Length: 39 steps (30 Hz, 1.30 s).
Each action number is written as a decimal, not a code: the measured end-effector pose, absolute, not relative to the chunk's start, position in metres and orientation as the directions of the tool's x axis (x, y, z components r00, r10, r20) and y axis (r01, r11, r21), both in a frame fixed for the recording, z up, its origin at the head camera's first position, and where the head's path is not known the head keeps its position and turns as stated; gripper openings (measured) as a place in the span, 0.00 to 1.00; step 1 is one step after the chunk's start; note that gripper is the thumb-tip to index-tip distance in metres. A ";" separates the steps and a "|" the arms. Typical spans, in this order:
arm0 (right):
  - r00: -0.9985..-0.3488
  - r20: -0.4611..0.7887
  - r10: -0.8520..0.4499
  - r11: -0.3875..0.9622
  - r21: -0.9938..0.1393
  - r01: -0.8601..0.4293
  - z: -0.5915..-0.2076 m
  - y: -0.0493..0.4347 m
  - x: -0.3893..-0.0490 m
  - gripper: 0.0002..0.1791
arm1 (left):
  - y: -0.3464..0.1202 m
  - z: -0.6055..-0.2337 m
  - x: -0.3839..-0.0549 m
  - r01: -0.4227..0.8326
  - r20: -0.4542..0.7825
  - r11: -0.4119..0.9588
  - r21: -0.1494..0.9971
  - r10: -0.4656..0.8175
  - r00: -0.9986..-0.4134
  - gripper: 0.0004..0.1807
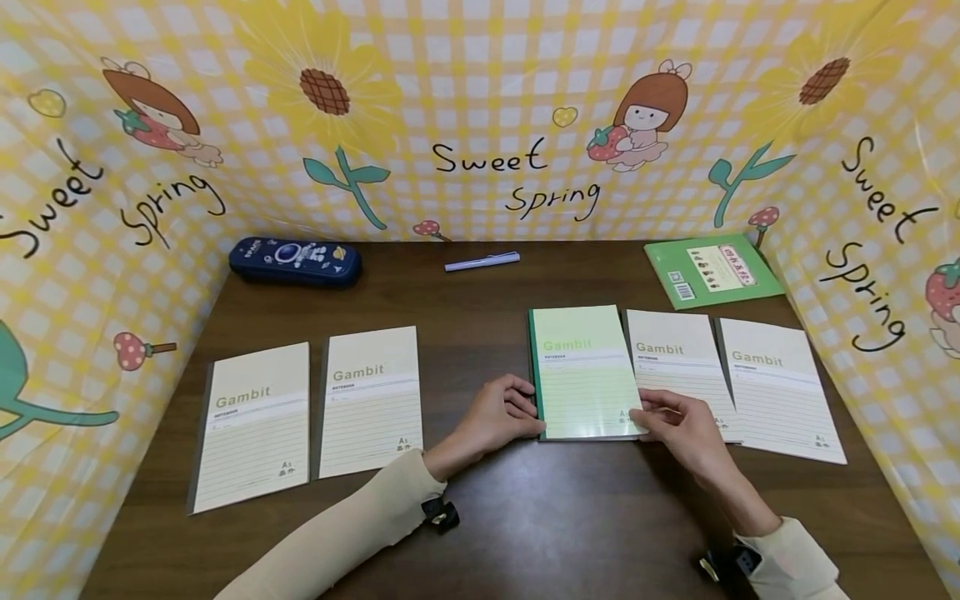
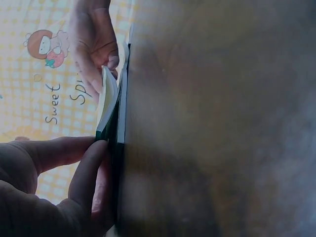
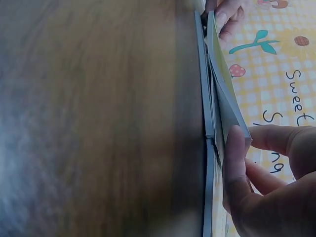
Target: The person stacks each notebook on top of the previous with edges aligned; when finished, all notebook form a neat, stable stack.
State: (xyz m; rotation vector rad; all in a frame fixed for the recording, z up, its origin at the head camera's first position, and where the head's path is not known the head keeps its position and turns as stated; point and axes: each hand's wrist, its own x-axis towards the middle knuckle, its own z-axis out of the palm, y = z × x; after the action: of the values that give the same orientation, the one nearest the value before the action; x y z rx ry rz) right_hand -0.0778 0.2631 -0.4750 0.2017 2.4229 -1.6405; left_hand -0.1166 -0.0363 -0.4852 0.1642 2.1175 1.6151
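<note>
A pale green notebook (image 1: 579,383) with a dark green spine lies between both hands, right of the table's middle. My left hand (image 1: 497,414) pinches its spine edge near the lower left corner, thumb and fingertips together in the left wrist view. At the lower right corner, my right hand (image 1: 684,429) pinches the edge between thumb (image 3: 234,153) and fingers. Both wrist views show the notebook bowed and raised at its held corners, above another notebook (image 3: 201,84) lying flat. A cream notebook (image 1: 675,354) is partly covered by the right hand.
Another cream notebook (image 1: 783,392) lies at far right, and two more, the outer notebook (image 1: 258,425) and inner notebook (image 1: 372,400), at left. Along the back are a navy pencil case (image 1: 295,262), a lavender pen (image 1: 482,262) and a green book (image 1: 712,271). Patterned cloth (image 1: 480,108) walls the table.
</note>
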 end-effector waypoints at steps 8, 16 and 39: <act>-0.984 -0.177 -0.024 0.478 -0.867 0.144 -0.480 0.263 -0.076 0.24 | -0.039 -0.483 -0.114 -0.189 -0.304 0.324 0.927 0.355 -0.884 0.28; -0.990 -0.137 -0.024 0.525 -0.845 0.104 -0.479 0.261 -0.076 0.24 | -0.042 -0.481 -0.113 -0.192 -0.315 0.347 0.918 0.344 -0.885 0.28; -0.981 0.011 -0.192 0.620 -0.774 -0.130 -0.463 0.220 -0.094 0.19 | -0.077 -0.452 -0.103 -0.042 -0.206 0.388 0.921 0.391 -0.897 0.33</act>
State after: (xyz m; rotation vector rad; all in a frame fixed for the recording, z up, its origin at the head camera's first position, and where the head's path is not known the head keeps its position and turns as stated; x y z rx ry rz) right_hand -0.0942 0.2201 -0.4633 -0.2753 2.7611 -1.3104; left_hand -0.1026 -0.0772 -0.4521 0.3011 2.2612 1.5175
